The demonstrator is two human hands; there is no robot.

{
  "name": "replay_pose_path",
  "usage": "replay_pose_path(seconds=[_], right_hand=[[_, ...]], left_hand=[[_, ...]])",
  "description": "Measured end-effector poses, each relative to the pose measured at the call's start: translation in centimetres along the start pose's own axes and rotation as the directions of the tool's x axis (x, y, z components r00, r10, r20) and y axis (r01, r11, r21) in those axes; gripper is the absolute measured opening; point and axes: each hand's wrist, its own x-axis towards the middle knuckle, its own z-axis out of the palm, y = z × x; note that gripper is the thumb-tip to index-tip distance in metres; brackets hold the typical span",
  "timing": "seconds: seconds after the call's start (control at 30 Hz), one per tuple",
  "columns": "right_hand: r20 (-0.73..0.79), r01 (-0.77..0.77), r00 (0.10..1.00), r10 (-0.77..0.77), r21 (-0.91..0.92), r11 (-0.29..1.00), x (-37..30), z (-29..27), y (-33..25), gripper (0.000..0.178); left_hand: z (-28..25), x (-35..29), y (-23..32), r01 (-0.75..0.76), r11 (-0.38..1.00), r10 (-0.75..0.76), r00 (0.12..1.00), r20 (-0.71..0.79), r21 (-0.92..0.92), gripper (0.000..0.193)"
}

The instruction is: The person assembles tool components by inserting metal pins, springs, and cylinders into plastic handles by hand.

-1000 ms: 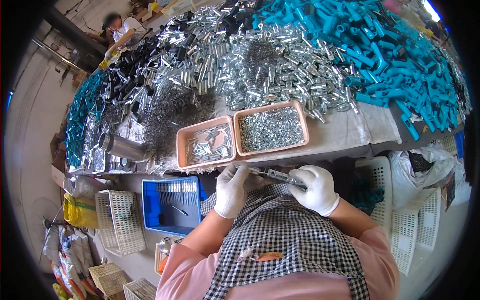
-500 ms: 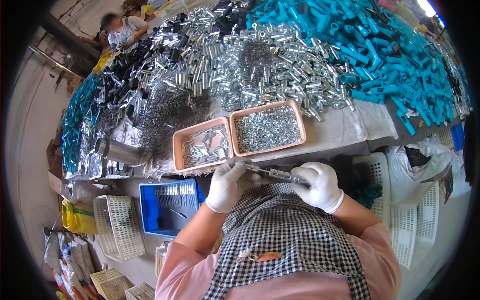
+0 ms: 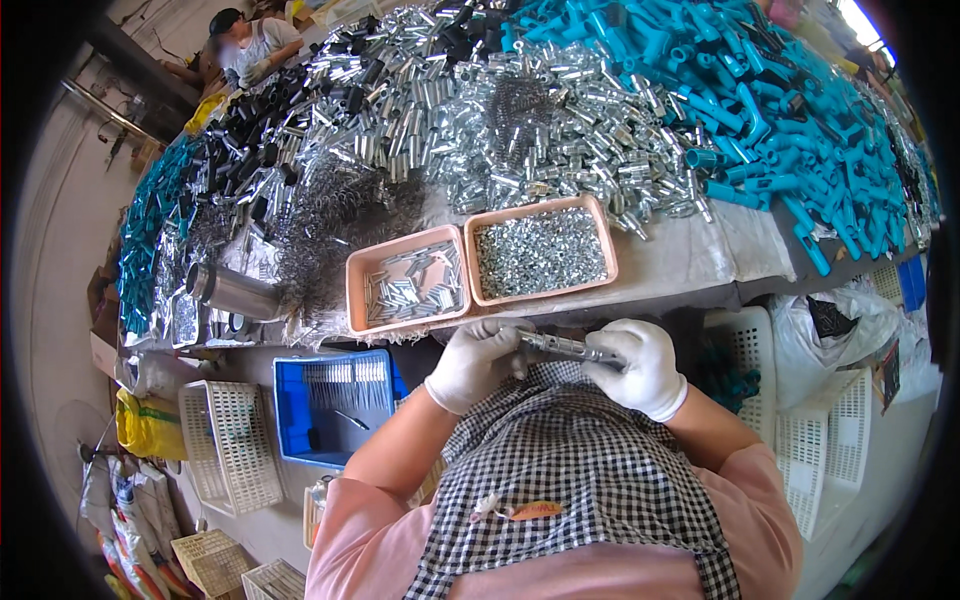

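My left hand (image 3: 472, 366) and my right hand (image 3: 638, 369), both in white gloves, are in front of the table edge. Between them lies a slim silver metal tube assembly (image 3: 568, 346), roughly level. The right fingers wrap its right end, while the left fingers and thumb pinch the other end. Just beyond my hands, a pink tray (image 3: 355, 292) of short metal pins stands beside a second pink tray (image 3: 541, 296) filled with tiny metal pieces. Finer details of the tube's left end are hidden by my fingers.
Heaps of silver metal tubes (image 3: 560, 130), dark springs (image 3: 325, 215) and teal plastic handles (image 3: 800, 150) cover the table. A steel cylinder (image 3: 236, 292) lies at the left edge. Below are a blue bin (image 3: 283, 420) and white crates (image 3: 225, 450). Another person (image 3: 262, 50) sits far left.
My left hand has shifted slightly right, nearer to my right hand, along the metal tube assembly. Both hands still hold it. The whole view has shifted a little.
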Motion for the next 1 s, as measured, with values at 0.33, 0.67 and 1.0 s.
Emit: replay_pose_path(seconds=[0.33, 0.67, 1.0], right_hand=[[0.006, 0.059, 0.998, -0.059, -0.094, 0.994, 0.0, 0.4, 0.8, 0.031], [-0.048, -0.002, 0.999, 0.003, 0.032, 0.999, -0.7, -1.4, 3.6, 0.043], [-0.213, -0.233, 0.929, 0.302, 0.294, 0.927, -3.1, -5.6, 7.2, 0.036]], left_hand=[[3.0, 0.3, -0.9, -0.032, 0.975, 0.055, 0.994, -0.099, 0.219, 0.035], [7.4, 3.2, 0.8, -0.023, 0.873, 0.063, 0.996, -0.068, 0.487, 0.038], [11.8, 13.5, 2.7, -0.234, 0.885, 0.059, 0.913, 0.403, 0.402, 0.050]])
